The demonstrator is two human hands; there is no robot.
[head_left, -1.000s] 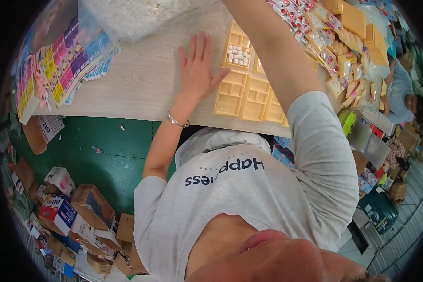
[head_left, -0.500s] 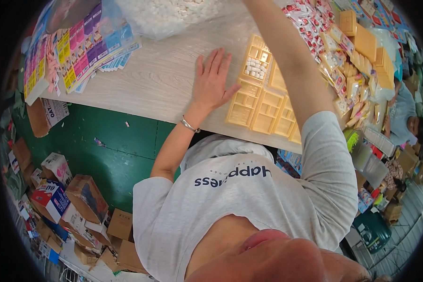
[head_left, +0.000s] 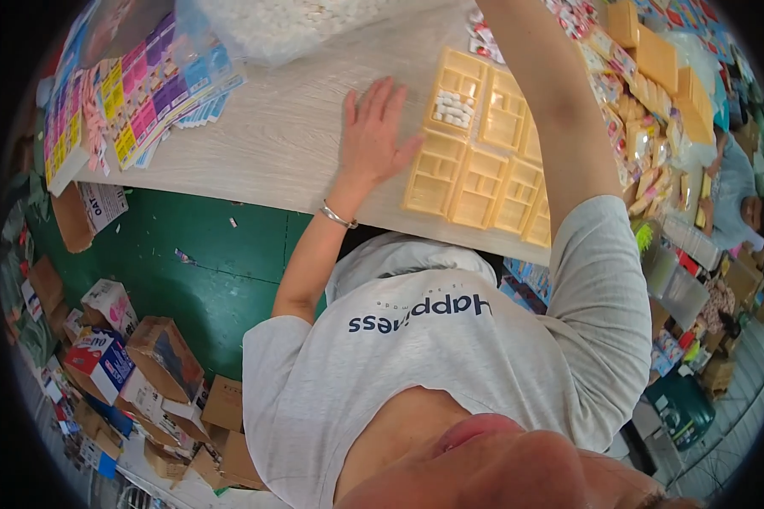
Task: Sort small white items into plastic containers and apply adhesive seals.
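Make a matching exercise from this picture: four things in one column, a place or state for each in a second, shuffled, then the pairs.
Things
1. left hand
2. small white pieces
3. bracelet
4. cardboard boxes

Places or states
A. on the green floor
B. in one compartment of a yellow tray
C. flat on the wooden table, beside the trays
D. around the left wrist

Pairs: 1-C, 2-B, 3-D, 4-A
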